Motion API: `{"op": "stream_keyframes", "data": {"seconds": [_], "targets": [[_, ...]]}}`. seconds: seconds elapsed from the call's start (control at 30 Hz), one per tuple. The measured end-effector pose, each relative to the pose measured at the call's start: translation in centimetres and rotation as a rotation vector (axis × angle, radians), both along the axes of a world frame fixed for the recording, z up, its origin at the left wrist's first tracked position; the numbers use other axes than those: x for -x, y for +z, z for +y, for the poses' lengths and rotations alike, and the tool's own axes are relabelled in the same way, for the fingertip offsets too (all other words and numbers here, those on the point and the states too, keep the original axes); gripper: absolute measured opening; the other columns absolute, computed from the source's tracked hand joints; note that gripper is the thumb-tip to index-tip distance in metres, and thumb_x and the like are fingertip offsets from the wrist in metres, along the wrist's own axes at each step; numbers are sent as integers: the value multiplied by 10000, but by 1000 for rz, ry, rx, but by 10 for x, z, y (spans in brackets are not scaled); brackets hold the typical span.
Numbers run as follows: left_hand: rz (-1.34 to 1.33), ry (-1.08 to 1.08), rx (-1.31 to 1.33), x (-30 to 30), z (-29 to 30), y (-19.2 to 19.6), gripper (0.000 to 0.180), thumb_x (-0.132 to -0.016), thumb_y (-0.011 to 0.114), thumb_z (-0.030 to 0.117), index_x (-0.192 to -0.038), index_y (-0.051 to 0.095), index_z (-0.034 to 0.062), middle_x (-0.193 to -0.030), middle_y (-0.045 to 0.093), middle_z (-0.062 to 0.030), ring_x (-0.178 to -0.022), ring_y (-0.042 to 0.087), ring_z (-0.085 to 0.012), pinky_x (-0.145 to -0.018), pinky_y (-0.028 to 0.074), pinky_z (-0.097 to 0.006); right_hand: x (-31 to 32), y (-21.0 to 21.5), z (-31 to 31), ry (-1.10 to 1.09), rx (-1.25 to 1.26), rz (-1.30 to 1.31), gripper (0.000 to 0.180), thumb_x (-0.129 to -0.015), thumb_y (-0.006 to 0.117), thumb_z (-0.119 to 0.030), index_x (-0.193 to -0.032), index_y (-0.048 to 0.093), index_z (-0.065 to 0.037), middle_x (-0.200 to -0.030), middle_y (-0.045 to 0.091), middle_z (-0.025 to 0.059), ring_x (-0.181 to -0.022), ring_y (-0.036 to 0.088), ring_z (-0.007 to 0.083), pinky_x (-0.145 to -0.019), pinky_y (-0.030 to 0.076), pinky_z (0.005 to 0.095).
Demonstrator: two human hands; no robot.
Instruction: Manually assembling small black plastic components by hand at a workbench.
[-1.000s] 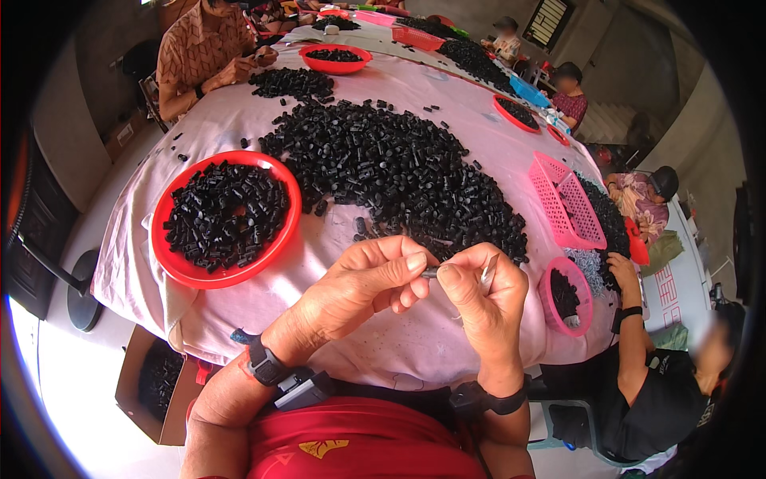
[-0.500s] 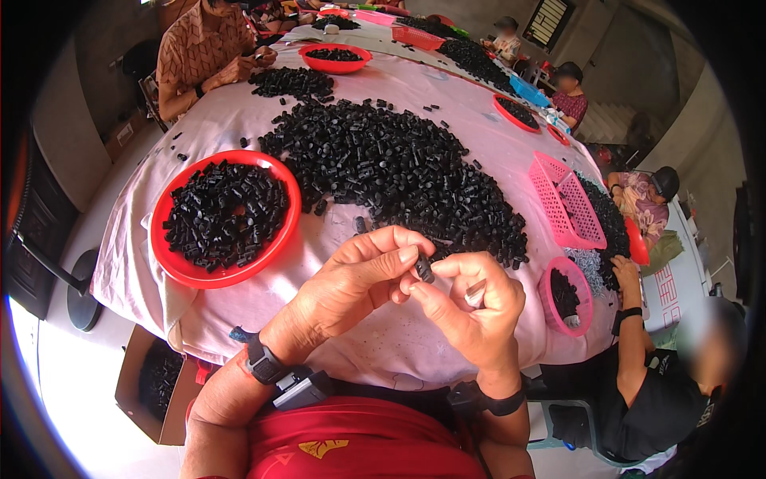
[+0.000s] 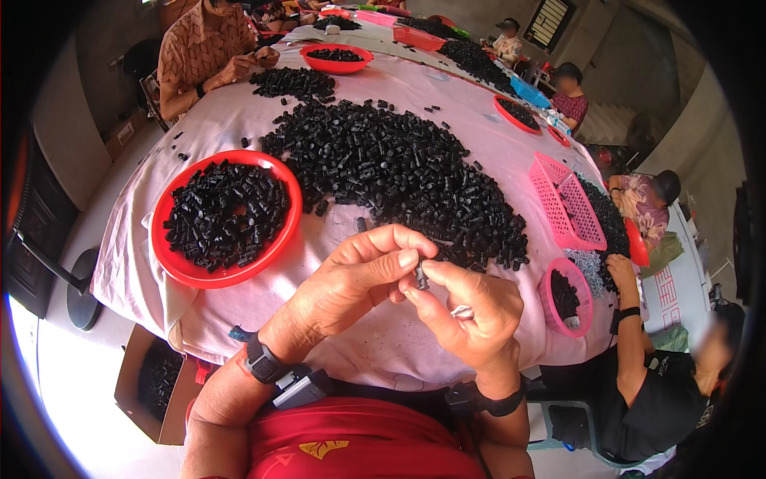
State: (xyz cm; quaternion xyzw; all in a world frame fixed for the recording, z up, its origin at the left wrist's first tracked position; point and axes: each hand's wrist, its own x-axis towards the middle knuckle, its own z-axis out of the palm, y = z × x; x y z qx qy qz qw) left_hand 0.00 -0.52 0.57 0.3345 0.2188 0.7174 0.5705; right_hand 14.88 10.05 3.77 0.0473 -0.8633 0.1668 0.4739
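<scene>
- Two hands are meeting above the near edge of the table (image 3: 239,120), which is covered in a pale pink cloth.
- Left hand (image 3: 351,279) is curling its fingers, with thumb and forefinger pressing together on a small black plastic piece (image 3: 420,275).
- Right hand (image 3: 471,315) is pinching the same black piece from the other side, fingertips touching those of the left; a thin metal piece (image 3: 461,311) is lying against its fingers.
- Both wrists are wearing dark bands, and the black piece is sitting between the fingertips, just in front of the big heap.
- Hundreds of like black pieces are lying in a large heap (image 3: 399,168) on the cloth, just beyond the hands.
- One red round tray (image 3: 171,267) is sitting to the left of the hands, holding more black pieces.
- One pink basket (image 3: 570,203) is resting to the right of the heap, and a small pink bowl (image 3: 550,307) is sitting near the right hand.
- Several other people are sitting around the table, each close to a tray or pile of their own.
</scene>
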Motion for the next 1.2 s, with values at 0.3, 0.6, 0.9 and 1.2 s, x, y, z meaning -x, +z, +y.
{"op": "stream_keyframes", "data": {"seconds": [0.3,0.6,0.9,1.2], "targets": [[25,-3,-29,0,1,-2,265,-969,617,191,-1178,626,29,-969,649,1,-841,604,-70,-798,503,-241,-2,-1,3,-61,-341,67,289,-707,831,-50,-928,647,-83,-554,494,-2,-422,485,157,-403,368,293],[31,-16,-33,0,-2,0,262,-968,621,206,-1158,631,25,-952,648,2,-826,607,-72,-794,504,-247,0,-5,1,-63,-258,98,270,-738,825,-88,-933,638,-78,-560,524,7,-431,512,162,-411,389,292],[39,20,-6,1,-1,-3,275,-979,607,219,-1174,624,25,-1001,651,-11,-846,609,-80,-790,499,-251,2,-3,-1,-77,-311,105,254,-754,819,-89,-957,667,-78,-558,513,-7,-432,504,148,-406,387,286],[-48,96,-20,2,0,1,270,-979,600,259,-1150,623,51,-887,598,26,-762,555,-65,-722,459,-233,1,-4,-5,-72,-185,66,249,-768,816,-118,-920,630,-53,-594,577,22,-449,504,140,-432,393,283]]}}
